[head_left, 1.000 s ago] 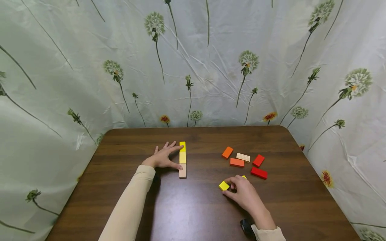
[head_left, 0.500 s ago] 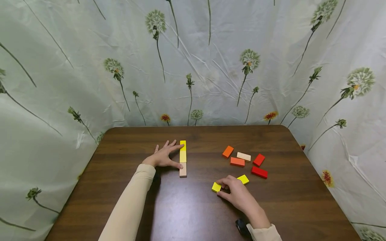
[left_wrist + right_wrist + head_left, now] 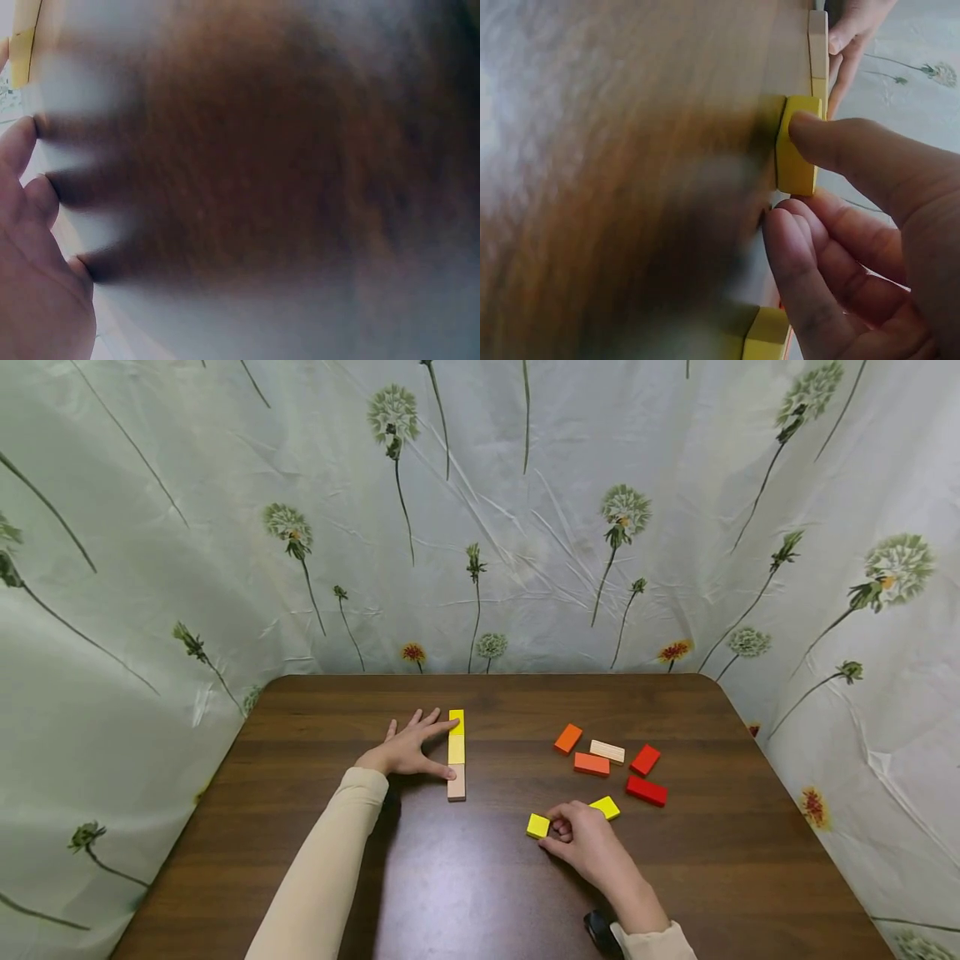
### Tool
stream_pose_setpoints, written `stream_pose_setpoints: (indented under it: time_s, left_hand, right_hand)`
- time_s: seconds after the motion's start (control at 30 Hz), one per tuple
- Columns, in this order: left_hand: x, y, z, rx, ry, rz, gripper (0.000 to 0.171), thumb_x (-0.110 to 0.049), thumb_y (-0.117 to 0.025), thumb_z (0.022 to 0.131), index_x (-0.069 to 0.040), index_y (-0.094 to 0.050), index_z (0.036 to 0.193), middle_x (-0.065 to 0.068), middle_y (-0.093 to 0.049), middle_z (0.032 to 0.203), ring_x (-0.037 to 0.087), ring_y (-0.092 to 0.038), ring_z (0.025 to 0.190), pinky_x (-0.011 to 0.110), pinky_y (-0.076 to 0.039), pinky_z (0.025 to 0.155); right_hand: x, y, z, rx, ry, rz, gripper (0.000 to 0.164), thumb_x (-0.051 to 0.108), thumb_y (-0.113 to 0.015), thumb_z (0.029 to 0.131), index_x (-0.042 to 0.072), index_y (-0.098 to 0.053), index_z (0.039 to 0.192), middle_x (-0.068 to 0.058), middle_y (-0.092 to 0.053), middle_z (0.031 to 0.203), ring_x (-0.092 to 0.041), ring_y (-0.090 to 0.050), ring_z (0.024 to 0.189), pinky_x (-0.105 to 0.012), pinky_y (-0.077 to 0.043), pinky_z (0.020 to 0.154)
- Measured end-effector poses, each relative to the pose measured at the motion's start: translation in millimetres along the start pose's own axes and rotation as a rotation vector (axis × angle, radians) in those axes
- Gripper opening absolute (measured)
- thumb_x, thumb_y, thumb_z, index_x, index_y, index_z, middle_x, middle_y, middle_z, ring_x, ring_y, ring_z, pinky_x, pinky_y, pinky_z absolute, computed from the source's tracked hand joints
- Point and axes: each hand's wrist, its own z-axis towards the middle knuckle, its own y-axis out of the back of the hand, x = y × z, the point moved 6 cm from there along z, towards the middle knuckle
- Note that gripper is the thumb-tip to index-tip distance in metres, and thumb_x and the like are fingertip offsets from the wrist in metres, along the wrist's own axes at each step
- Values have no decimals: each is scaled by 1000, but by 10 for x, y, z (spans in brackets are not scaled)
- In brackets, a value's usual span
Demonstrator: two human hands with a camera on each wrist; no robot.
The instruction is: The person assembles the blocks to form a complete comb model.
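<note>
In the head view my left hand (image 3: 408,752) lies with fingers spread beside a straight row of three blocks. Its index fingertip touches the bright yellow block (image 3: 457,717) at the far end, and its thumb touches the pale wooden block (image 3: 456,787) at the near end. Between them sits a light yellow block (image 3: 457,749). To the right, my right hand (image 3: 587,845) has thumb and index finger at a small yellow block (image 3: 537,826); in the right wrist view the thumb lies over that yellow block (image 3: 799,161). Another yellow block (image 3: 605,808) lies just behind this hand.
Two orange blocks (image 3: 592,765), a pale ridged block (image 3: 607,752) and two red blocks (image 3: 647,791) lie loose on the right of the brown wooden table (image 3: 300,868). A flower-printed curtain (image 3: 540,568) stands behind the table.
My right hand has slid the small yellow block left, away from the other yellow block, then stopped; its index finger has since drawn back slightly. The left hand stays at the row.
</note>
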Motion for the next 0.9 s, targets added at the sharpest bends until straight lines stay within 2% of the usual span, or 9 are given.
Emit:
stream_pose_setpoints:
  time_s: [0.3,0.63,0.9]
  left_hand:
    - [-10,-3,5,3,-18,-10,111,-71,-85,79,-35,-33,170,11,-6,183,45,5,168,78,11,125]
    - [-18,23,-9,-2,-27,-23,112,-74,-83,78,-35,-33,170,13,-6,183,46,6,168,78,12,125]
    - [78,-53,46,-12,-23,-34,113,-78,-83,75,-42,-31,169,6,-4,184,40,8,169,75,16,126]
  right_hand:
    - [98,-76,59,-14,112,14,23,9,-92,83,3,-80,103,1,-69,89,-4,-60,77,-17,-55,69]
    - [365,-277,178,14,189,12,24,10,-90,86,5,-82,108,0,-71,93,-5,-60,78,-16,-55,69]
    - [563,-450,274,46,218,22,25,12,-89,88,3,-82,111,-2,-72,94,-5,-61,79,-17,-56,70]
